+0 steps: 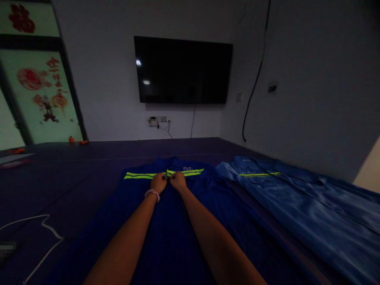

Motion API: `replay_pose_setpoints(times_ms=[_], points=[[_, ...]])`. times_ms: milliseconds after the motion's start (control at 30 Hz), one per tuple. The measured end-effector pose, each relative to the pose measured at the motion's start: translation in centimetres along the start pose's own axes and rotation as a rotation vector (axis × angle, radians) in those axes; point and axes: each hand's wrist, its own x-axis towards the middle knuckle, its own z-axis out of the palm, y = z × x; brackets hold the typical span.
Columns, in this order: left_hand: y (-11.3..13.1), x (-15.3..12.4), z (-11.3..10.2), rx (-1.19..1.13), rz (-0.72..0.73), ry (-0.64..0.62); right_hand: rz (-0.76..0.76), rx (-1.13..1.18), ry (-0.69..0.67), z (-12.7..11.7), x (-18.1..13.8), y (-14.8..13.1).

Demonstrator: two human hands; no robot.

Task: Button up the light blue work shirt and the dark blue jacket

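Note:
A dark blue work jacket with a yellow-green reflective stripe across its chest lies spread on the purple floor covering, front side up. My left hand, with a pinkish band at its wrist, pinches the jacket's front edge at the stripe. Close beside it, my right hand pinches the opposite front edge, just below white lettering on the chest. Both hands are closed, and the fingertips nearly meet at the jacket's middle. Whatever fastener lies between the fingers is too small to make out.
A lighter blue garment with a thin yellow stripe lies to the right. A white cable runs across the floor at left. Ahead, a television hangs on the wall. Small orange objects lie by the glass door.

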Motion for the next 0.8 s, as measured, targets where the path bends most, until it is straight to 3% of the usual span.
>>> replay_pose_setpoints(times_ms=[500,800], points=[[0.17,-0.05,-0.02,-0.021,-0.016,-0.015,-0.001,0.081,-0.011,-0.09,-0.16,0.38],[0.05,0.03,0.11,-0.013,0.045,-0.012,-0.003,0.081,-0.016,-0.11,-0.25,0.34]])
